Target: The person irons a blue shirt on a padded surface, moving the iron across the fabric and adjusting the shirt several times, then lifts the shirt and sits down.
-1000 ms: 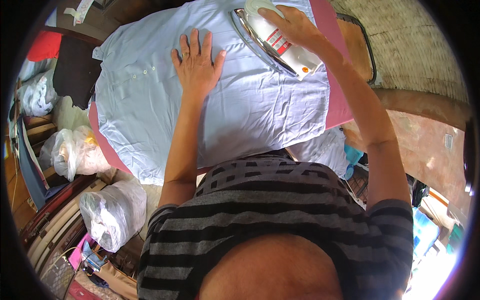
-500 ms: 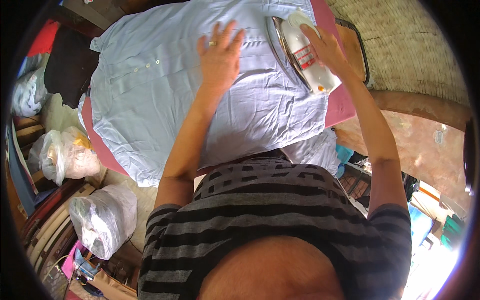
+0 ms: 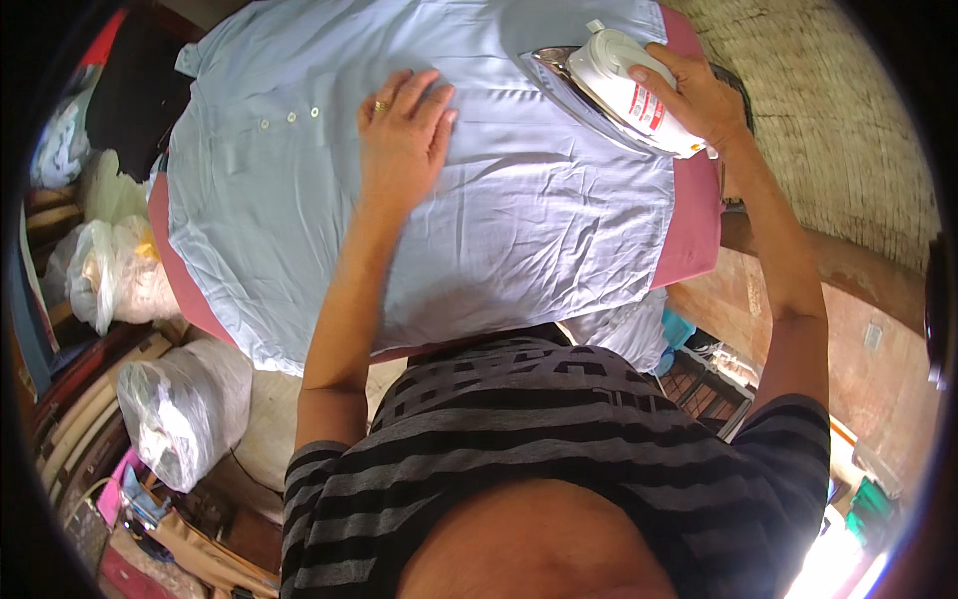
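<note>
A light blue buttoned shirt lies spread over a pink-covered ironing board, with small creases across its near part. My right hand grips the handle of a white clothes iron, whose soleplate rests on the shirt at the far right, its tip pointing left. My left hand lies on the shirt left of the iron, fingers stretched out and holding nothing. A gold-coloured ring is on one of its fingers. Several white buttons show on the shirt, to the left of that hand.
Black cloth hangs beyond the board's left end. Bagged bundles in clear plastic stand at the left, beside a brown box. White cloth hangs below the board's near edge. A woven wall rises at the right.
The iron has turned in my right hand, its tip swinging further left and its heel to the right. My left hand has shifted left and slightly nearer over the shirt.
</note>
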Motion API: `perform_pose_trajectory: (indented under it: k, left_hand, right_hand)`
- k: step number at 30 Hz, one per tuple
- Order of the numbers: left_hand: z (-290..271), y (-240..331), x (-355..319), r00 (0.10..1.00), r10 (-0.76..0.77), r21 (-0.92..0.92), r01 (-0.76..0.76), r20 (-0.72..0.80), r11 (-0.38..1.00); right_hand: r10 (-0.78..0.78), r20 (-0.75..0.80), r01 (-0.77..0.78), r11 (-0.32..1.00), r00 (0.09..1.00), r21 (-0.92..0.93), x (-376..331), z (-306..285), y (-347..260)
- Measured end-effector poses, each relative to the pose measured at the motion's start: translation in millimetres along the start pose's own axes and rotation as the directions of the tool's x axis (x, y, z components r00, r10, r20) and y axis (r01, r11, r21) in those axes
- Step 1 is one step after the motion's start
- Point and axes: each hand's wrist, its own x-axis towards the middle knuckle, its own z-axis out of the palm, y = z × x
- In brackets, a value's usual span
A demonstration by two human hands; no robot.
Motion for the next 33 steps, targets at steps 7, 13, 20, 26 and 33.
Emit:
perform_pose_trajectory:
  k: [7,13,20,26,33]
  left_hand:
    - [-4,-10,-1,0.995,-0.059,0.109,0.068,-0.085,0.992]
    - [-6,-14,-7,0.977,-0.132,0.191,0.164,-0.166,0.968]
    - [-20,11,4,0.973,-0.202,0.194,0.22,-0.108,0.956]
    - [-15,11,7,0.96,-0.227,0.149,0.252,-0.162,0.956]
    - [-1,-27,-4,0.945,-0.154,0.181,0.212,-0.289,0.96]
  right_hand:
    - [-0.342,0.223,0.368,0.925,0.913,-0.088,41,-14,45]
    - [-0.5,0.203,0.528,0.84,0.842,-0.123,70,-8,17]
    - [-0.567,0.191,0.586,0.808,0.801,-0.061,52,-16,59]
    - [-0.486,0.297,0.546,0.821,0.822,-0.166,46,-12,44]
    - [-0.454,0.133,0.441,0.89,0.881,0.119,86,13,-40]
